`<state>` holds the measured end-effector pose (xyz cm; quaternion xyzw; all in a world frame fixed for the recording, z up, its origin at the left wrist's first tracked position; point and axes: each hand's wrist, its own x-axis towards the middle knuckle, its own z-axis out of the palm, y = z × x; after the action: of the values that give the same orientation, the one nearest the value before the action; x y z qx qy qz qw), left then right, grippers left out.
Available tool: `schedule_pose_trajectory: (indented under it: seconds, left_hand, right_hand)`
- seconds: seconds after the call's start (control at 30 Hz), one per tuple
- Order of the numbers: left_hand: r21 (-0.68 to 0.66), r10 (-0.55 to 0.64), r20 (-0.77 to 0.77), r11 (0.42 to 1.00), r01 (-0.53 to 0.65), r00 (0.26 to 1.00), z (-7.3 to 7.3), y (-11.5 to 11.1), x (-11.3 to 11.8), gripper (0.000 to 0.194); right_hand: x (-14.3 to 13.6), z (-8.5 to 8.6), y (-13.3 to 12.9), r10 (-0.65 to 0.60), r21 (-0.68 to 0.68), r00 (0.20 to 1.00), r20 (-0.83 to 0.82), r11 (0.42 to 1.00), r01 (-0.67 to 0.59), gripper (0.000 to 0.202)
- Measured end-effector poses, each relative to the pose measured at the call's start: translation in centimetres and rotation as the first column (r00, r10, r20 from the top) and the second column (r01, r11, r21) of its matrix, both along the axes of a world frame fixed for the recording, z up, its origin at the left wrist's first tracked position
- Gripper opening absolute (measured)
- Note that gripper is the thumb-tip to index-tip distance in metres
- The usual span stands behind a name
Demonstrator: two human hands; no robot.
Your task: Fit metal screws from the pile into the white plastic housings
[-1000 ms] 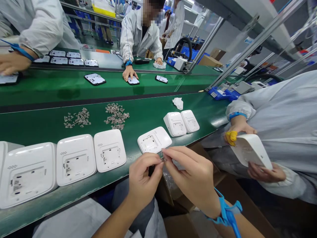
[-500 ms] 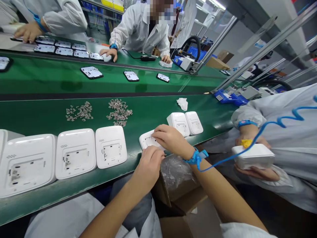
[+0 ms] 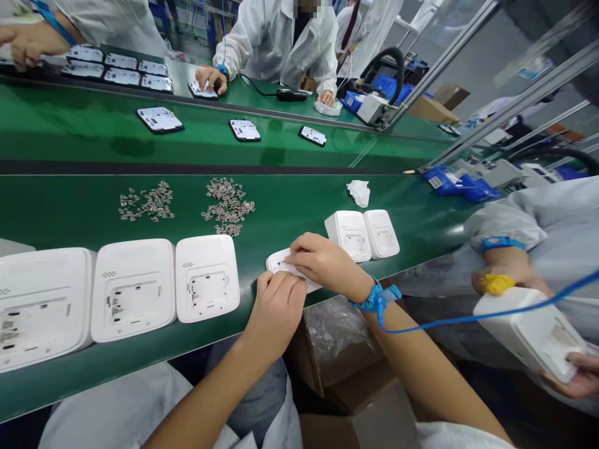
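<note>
A white housing (image 3: 277, 260) lies at the front edge of the green bench, mostly covered by my hands. My left hand (image 3: 279, 304) rests on its near side with the fingers bent together. From the right, my right hand (image 3: 322, 262), a blue strap at its wrist, reaches over the housing with its fingertips pinched. Whatever the fingertips hold is too small to make out. Left of my hands stand larger white housings (image 3: 207, 279) in a row. Behind them lie two piles of small metal parts (image 3: 229, 206).
Two white housings (image 3: 381, 234) and a crumpled white wipe (image 3: 359, 193) are to the right. An open carton (image 3: 341, 349) sits below the bench edge. At the right a person holds a white device (image 3: 524, 324). Other people work across the bench beyond boards (image 3: 244, 130).
The view has shifted slightly. My left hand has moved a little left against the housing. The person at right has turned and tilted the device; a person opposite has drawn a board away from the group.
</note>
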<state>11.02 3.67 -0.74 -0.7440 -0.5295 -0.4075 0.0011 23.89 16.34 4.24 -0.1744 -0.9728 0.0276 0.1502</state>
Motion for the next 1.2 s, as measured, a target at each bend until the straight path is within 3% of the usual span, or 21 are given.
schedule_pose_trajectory:
  seconds: [0.2,0.4,0.73,0.93,1.2]
  left_hand:
    - [0.019,0.07,0.062,0.997,-0.071,0.996,-0.1,0.0,0.2,0.023]
    - [0.032,0.11,0.058,0.993,-0.112,0.992,-0.1,-0.1,0.3,0.025]
    - [0.038,0.136,0.024,0.99,-0.136,0.99,0.0,-0.1,0.4,0.024]
    - [0.047,0.153,-0.002,0.987,-0.153,0.988,0.4,0.0,0.4,0.027]
    - [0.04,0.165,-0.009,0.986,-0.165,0.986,0.5,0.0,0.5,0.025]
  right_hand:
    - [0.3,-0.1,-0.7,0.018,-0.013,0.998,-0.057,1.0,-0.019,0.019]
    - [0.5,-0.7,-1.2,-0.077,-0.024,0.978,-0.192,0.997,0.074,0.019]
    - [0.5,-0.9,-1.5,-0.083,-0.008,0.973,-0.214,0.996,0.083,0.017]
    - [0.4,-0.6,-1.5,-0.047,0.002,0.983,-0.18,0.999,0.048,0.016]
    - [0.4,0.4,-1.6,0.124,0.055,0.99,-0.065,0.991,-0.121,0.018]
